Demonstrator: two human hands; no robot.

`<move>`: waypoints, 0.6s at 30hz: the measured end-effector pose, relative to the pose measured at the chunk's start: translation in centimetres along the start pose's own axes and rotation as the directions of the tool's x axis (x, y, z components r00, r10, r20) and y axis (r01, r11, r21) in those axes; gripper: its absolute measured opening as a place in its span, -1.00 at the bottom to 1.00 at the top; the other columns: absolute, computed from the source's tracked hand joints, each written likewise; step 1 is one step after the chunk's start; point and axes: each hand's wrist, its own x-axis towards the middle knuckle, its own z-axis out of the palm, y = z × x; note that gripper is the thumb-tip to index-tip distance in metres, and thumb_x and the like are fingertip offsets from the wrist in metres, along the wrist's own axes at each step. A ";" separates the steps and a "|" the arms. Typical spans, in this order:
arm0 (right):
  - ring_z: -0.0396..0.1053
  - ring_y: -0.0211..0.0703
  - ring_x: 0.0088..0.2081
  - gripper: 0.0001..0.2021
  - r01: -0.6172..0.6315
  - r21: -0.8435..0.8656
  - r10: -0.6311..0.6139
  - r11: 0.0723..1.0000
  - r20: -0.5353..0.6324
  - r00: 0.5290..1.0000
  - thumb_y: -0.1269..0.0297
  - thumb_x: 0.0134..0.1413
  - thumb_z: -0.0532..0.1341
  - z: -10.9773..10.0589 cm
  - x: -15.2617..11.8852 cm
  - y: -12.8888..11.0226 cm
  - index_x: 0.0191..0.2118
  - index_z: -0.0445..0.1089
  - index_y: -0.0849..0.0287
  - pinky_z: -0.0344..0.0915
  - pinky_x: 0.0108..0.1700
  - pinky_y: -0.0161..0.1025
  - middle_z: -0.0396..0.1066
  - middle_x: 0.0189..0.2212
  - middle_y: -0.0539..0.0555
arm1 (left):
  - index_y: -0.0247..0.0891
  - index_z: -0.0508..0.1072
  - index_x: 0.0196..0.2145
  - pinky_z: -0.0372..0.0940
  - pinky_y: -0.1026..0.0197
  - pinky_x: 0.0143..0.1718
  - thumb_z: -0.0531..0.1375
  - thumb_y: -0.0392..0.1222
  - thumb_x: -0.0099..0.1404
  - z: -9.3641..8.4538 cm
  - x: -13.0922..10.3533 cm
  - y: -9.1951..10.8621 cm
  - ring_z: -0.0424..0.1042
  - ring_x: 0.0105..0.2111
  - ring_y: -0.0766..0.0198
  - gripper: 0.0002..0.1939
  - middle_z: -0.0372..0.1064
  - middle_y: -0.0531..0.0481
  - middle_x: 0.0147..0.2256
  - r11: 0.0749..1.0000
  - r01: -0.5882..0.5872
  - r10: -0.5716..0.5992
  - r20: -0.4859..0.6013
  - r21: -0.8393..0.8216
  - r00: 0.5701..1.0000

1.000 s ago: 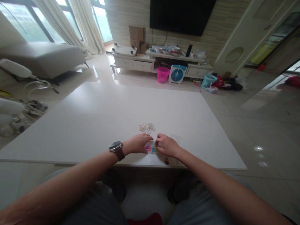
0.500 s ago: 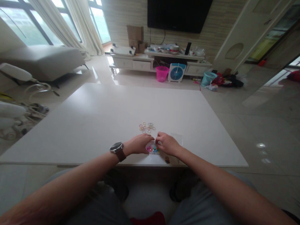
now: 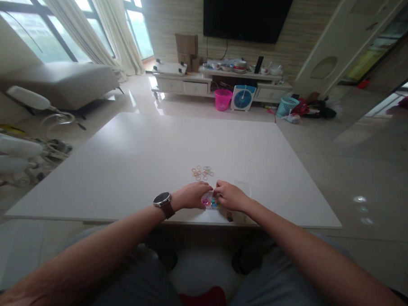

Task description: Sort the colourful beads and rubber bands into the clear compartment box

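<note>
A small clear container of bright, bead-like pieces sits on the white table near its front edge, between the two hands, probably because that is where both reach it without stretching. The left hand has its thumb and fingers clasped about the container's left side, seemingly to steady it. The right hand bends over the opposite side with its fingers curled inward, an arrangement that suits fine work; whether they pinch anything I cannot tell. Loose coloured rubber bands lie spread just beyond the hands, likely so that single ones are easy to pick out. A clear, flat rectangular piece (perhaps a lid) lies beyond the right wrist, and a small brown object, too blurred to name, rests nearer the edge, both beside the container rather than in front of it
</note>
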 end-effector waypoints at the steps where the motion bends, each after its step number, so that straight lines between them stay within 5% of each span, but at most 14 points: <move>1: 0.32 -0.21 -0.24 -0.76 0.006 0.010 -0.006 1.000 0.010 1.000 0.46 0.07 0.13 -0.1 0.0 0.0 -0.23 0.54 0.20 0.20 -0.17 -0.33 0.34 -0.24 0.09 | -0.24 0.45 -0.15 0.31 0.17 -0.18 0.31 -0.13 0.08 0.0 0.0 0.0 0.45 -0.18 0.11 -0.64 0.46 -0.09 -0.18 1.000 0.000 0.000 0.002 0.001 1.000; 18: 0.33 -0.20 -0.23 -0.79 0.001 -0.094 0.002 0.996 0.036 0.999 0.49 0.05 0.14 -0.9 -0.4 -0.6 -0.22 0.47 0.18 0.19 -0.19 -0.32 0.34 -0.19 0.09 | -0.23 0.43 -0.11 0.32 0.17 -0.13 0.37 -0.08 0.05 0.0 -0.1 -0.1 0.45 -0.14 0.10 -0.56 0.45 -0.09 -0.14 0.999 -0.006 0.006 0.008 -0.038 1.000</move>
